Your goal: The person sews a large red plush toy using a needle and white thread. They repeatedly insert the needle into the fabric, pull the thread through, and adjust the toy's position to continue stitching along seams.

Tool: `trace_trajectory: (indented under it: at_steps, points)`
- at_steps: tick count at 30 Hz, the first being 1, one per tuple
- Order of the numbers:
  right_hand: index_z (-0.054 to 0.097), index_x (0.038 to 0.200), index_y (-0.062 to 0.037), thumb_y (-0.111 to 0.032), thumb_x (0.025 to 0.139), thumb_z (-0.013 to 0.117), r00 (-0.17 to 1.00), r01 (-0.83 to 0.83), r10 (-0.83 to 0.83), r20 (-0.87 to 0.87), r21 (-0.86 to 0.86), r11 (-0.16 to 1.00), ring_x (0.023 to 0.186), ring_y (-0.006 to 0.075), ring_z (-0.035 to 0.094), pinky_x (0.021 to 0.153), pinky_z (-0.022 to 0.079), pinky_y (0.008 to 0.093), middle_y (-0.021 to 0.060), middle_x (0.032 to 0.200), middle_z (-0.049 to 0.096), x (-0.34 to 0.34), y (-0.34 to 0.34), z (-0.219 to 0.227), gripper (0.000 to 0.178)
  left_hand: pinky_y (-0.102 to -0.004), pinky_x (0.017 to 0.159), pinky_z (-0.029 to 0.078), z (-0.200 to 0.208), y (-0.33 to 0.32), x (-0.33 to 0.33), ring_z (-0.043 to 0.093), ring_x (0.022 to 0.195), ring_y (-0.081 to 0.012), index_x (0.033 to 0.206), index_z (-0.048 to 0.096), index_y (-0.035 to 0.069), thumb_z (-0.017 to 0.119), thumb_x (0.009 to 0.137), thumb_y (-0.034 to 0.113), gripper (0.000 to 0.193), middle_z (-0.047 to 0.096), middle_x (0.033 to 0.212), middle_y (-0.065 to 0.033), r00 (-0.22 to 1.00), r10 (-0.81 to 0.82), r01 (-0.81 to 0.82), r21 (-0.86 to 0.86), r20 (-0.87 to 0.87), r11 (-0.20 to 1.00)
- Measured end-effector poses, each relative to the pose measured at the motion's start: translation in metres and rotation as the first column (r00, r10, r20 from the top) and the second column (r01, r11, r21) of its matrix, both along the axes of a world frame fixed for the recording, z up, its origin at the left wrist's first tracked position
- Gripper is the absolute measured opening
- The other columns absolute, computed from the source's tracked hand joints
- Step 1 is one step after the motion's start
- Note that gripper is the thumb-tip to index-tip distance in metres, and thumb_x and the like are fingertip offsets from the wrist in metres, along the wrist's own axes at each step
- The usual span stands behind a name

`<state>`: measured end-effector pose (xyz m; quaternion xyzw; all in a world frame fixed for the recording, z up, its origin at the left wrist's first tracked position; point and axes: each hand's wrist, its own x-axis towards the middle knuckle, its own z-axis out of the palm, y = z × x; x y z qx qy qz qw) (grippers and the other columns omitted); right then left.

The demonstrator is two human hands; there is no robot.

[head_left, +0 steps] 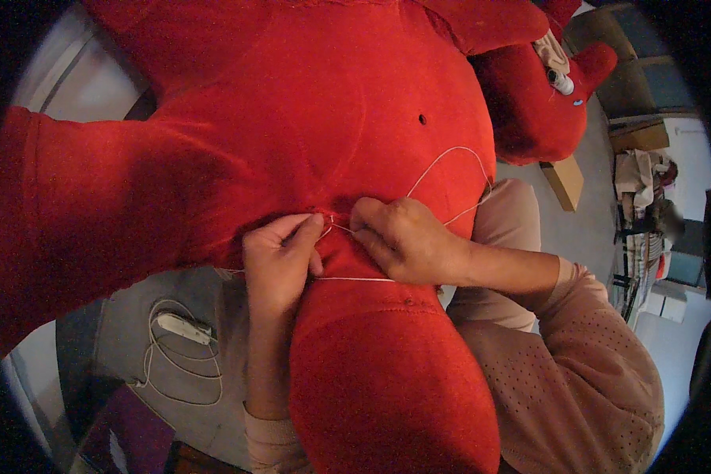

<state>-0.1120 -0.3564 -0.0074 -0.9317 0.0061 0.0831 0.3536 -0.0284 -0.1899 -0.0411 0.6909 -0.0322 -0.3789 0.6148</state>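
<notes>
A large stuffed figure of red plush cloth [316, 103] fills the middle of the view, its rounded limb reaching down toward the lower edge. At a gathered seam in the cloth, my two hands face each other. My left hand [280, 257] is closed, thumb and forefinger pinching at a short loop of white thread [354, 278]. My right hand [407, 237] is closed too, its fingertips pinching the thread, which runs taut between the hands. A slack loop of it arcs over the plush on the right. Whether a needle is there I cannot tell.
A second red plush piece [533, 103] lies at upper right, with a white thread spool [562, 81] on it. Beyond it stands a cardboard box [563, 183]. A white power strip [184, 327] with a looped cable lies on the grey floor at left.
</notes>
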Motion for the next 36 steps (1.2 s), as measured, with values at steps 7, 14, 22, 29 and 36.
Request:
trace_trajectory:
  at_steps: [7, 14, 22, 29, 36]
  points:
    - [0.048, 0.090, -0.0013, -0.004, 0.084, 0.053, 1.000, -0.024, 0.024, 0.003, -0.007, 1.000, 0.068, 0.0426, 0.056, 0.055, 0.042, 0.0475, 0.0201, 0.070, 0.054, 0.000, 0.001, -0.002, 0.008, -0.0227, 0.041, 0.028, -0.008, 0.007, 0.002, 0.043, 0.044, -0.0055, 0.100, 0.065, -0.002, 0.060, 0.089, 0.017, 0.023, 0.056, 0.054, -0.0013, 0.969, -0.033, 0.005, -0.115, -0.245, 0.993]
    - [0.047, 0.091, -0.0017, -0.006, 0.084, 0.056, 0.997, -0.040, 0.045, 0.057, -0.084, 0.996, 0.063, 0.0427, 0.057, 0.051, 0.040, 0.0496, 0.0218, 0.064, 0.053, 0.011, 0.007, -0.006, 0.012, -0.0207, 0.040, 0.024, -0.004, 0.007, 0.006, 0.038, 0.042, -0.0038, 0.097, 0.065, 0.000, 0.062, 0.088, 0.013, 0.017, 0.054, 0.056, 0.0006, 0.938, -0.078, 0.019, -0.174, -0.337, 0.985]
    - [0.048, 0.088, -0.0040, -0.013, 0.083, 0.059, 0.993, -0.113, 0.117, 0.004, -0.244, 0.963, 0.059, 0.0413, 0.057, 0.048, 0.042, 0.0495, 0.0191, 0.060, 0.055, 0.014, 0.002, 0.015, 0.015, -0.0198, 0.040, 0.023, -0.006, 0.010, 0.005, 0.038, 0.042, -0.0030, 0.098, 0.064, 0.000, 0.062, 0.088, 0.013, 0.017, 0.053, 0.055, 0.0015, 0.929, -0.080, 0.002, -0.214, -0.360, 0.977]
    - [0.052, 0.086, -0.0028, -0.012, 0.081, 0.061, 0.989, -0.146, 0.150, -0.009, -0.283, 0.948, 0.062, 0.0396, 0.059, 0.048, 0.044, 0.0466, 0.0187, 0.068, 0.057, 0.027, 0.007, 0.022, 0.014, -0.0198, 0.040, 0.024, -0.003, 0.012, 0.006, 0.039, 0.043, -0.0031, 0.098, 0.065, 0.002, 0.062, 0.088, 0.016, 0.017, 0.052, 0.055, 0.0036, 0.941, -0.094, 0.028, -0.202, -0.325, 0.979]
    - [0.060, 0.083, 0.0008, -0.003, 0.076, 0.064, 0.955, -0.188, 0.185, 0.233, -0.006, 0.982, 0.079, 0.0348, 0.059, 0.062, 0.048, 0.0425, 0.0158, 0.084, 0.056, 0.045, 0.006, 0.004, 0.010, -0.0204, 0.043, 0.028, -0.007, 0.016, 0.010, 0.042, 0.047, -0.0043, 0.093, 0.065, 0.006, 0.058, 0.089, 0.016, 0.013, 0.051, 0.058, 0.0046, 0.938, -0.182, 0.114, -0.234, -0.293, 0.965]
